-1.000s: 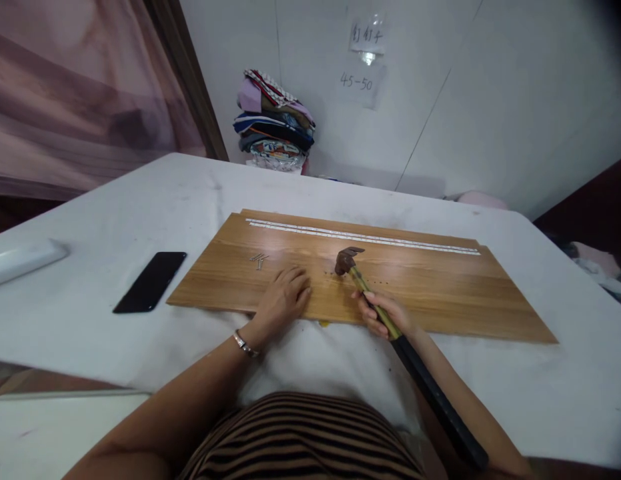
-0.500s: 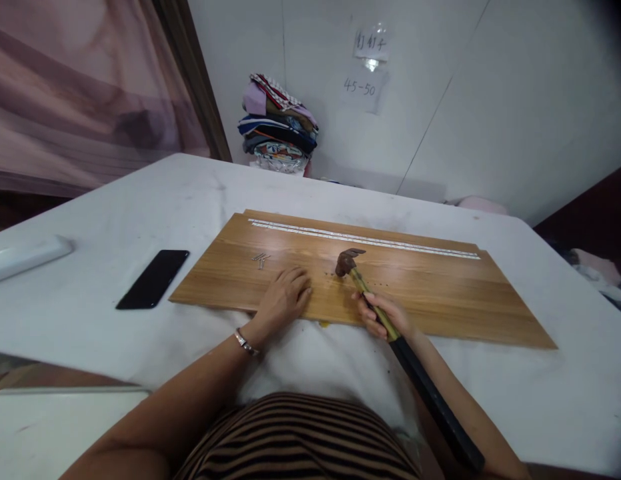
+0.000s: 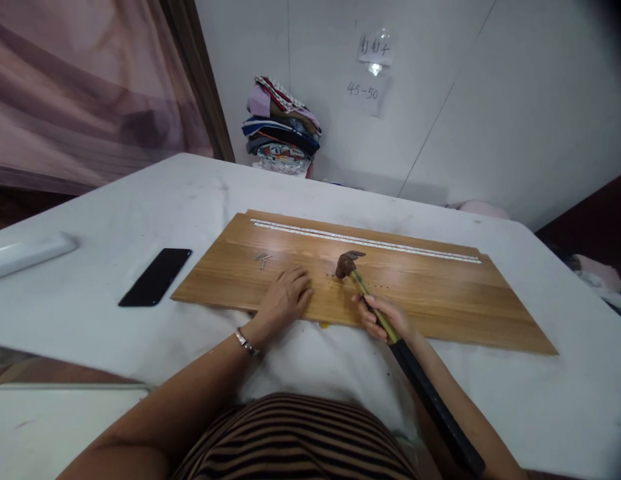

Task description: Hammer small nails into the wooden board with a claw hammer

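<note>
My right hand [image 3: 383, 317] grips a claw hammer [image 3: 357, 280] around the yellowish part of its handle; the black grip slants back toward my forearm. Its rusty brown head is low over a wood-grain board [image 3: 455, 300]; whether it touches the surface I cannot tell. A row of small dark dots, nail heads or holes, runs along the board near the hammer head. Resting on the board's near edge, my left hand [image 3: 289, 293] is palm down with fingers laid out and nothing visible in it. Several loose nails [image 3: 263, 260] lie just beyond it to the left.
Two white strips with markings [image 3: 365, 239] run along the board's far side. A black phone [image 3: 155, 277] lies left of the board on the white table [image 3: 105, 220]. Folded clothes [image 3: 283, 127] are stacked by the wall. A white object [image 3: 30, 255] is at far left.
The whole view has shifted slightly. Both hands and the hammer stay nearly in place, with the hammer head perhaps a touch lower.
</note>
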Demonstrator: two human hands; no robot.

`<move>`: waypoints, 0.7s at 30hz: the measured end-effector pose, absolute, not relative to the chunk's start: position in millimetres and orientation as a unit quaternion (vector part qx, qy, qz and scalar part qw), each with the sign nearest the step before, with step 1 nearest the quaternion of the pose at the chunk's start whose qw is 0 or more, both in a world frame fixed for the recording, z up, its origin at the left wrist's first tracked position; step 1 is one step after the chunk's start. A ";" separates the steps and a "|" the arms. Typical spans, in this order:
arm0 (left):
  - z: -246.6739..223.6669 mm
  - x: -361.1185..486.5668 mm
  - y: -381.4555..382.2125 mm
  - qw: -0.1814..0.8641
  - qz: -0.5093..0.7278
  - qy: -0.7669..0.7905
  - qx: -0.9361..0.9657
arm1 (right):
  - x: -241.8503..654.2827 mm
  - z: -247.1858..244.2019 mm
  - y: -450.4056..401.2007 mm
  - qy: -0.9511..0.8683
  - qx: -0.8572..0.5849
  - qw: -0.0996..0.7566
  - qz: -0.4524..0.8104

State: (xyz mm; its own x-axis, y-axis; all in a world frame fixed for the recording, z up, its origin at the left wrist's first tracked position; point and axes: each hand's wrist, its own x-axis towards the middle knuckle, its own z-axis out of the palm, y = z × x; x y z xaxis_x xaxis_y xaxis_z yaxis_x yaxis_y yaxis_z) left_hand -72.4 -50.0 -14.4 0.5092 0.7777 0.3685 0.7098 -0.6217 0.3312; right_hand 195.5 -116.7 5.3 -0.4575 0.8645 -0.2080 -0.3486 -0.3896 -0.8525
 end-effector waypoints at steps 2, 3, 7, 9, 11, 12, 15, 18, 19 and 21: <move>-14.7 -72.5 -49.9 0.066 0.248 0.428 0.866 | 195.1 4.9 -116.5 -0.380 -0.337 0.396 0.765; -14.7 -72.6 -49.9 0.066 0.248 0.428 0.867 | 194.7 4.8 -116.4 -0.379 -0.337 0.395 0.766; -13.6 -72.7 -50.4 0.068 0.247 0.427 0.867 | 193.8 6.4 -116.3 -0.376 -0.335 0.396 0.768; -12.6 -72.5 -50.8 0.070 0.245 0.426 0.868 | 194.1 8.3 -116.8 -0.377 -0.330 0.400 0.767; -11.7 -72.2 -51.2 0.071 0.245 0.427 0.867 | 194.9 9.7 -117.3 -0.379 -0.324 0.406 0.766; -11.4 -72.0 -51.3 0.071 0.245 0.428 0.867 | 195.3 10.0 -117.5 -0.380 -0.322 0.407 0.765; -11.6 -71.6 -51.2 0.071 0.245 0.429 0.867 | 195.7 8.4 -117.3 -0.381 -0.325 0.405 0.765; -12.7 -71.7 -50.5 0.068 0.246 0.427 0.868 | 194.9 5.2 -116.6 -0.379 -0.334 0.398 0.765; -13.0 -71.8 -50.3 0.066 0.247 0.426 0.868 | 194.5 4.5 -116.5 -0.378 -0.336 0.397 0.766; -13.2 -71.9 -50.0 0.066 0.246 0.424 0.869 | 194.1 4.2 -116.4 -0.377 -0.335 0.397 0.767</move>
State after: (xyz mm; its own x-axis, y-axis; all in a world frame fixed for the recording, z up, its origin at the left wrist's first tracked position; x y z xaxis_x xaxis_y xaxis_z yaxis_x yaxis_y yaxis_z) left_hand -71.9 -50.0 -13.2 0.5192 0.7698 0.3712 0.7051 -0.6313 0.3229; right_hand 194.1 -116.4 4.2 -0.4614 0.8610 -0.2141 -0.3561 -0.4008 -0.8441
